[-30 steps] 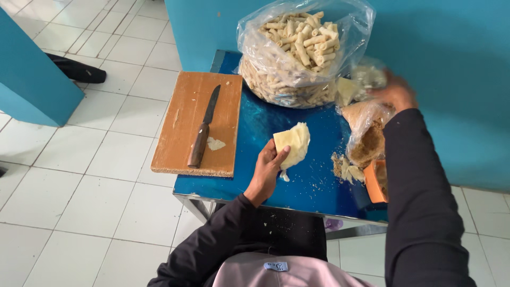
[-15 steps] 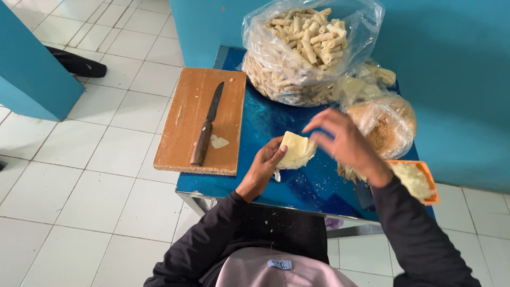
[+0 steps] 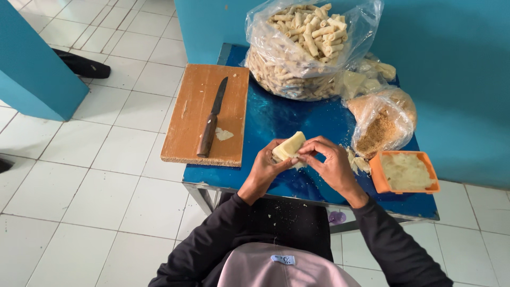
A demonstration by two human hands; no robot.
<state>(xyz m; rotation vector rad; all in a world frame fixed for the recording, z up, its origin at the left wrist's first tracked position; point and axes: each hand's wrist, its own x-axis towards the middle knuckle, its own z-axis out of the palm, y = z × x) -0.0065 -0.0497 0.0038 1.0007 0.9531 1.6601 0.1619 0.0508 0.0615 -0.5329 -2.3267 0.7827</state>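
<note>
Both hands, left (image 3: 264,169) and right (image 3: 328,162), pinch the wrapper (image 3: 289,146) over the worktop (image 3: 289,117); squeezing hard could tear it.

Wrapper (image 3: 289,146): thin, pale yellow, matt, soft sheet held between left hand (image 3: 264,167) and right hand (image 3: 330,162).
Table top (image 3: 287,119): glossy blue covering, reflective, with a bare metal edge.
Cutting board (image 3: 204,114): unvarnished wood, matt, rough and chipped at the near edge.
Knife (image 3: 212,118): dark metal blade, brown wooden handle.
Large bag (image 3: 311,45): clear, crinkled, shiny plastic over pale matt rolls.
Small bag (image 3: 383,119): clear plastic over coarse brown crumbs.
Tub (image 3: 405,172): smooth orange plastic.
Floor (image 3: 106,180): smooth white tiles, slight sheen.
Sleeves (image 3: 212,239): dark matt cloth.
</note>
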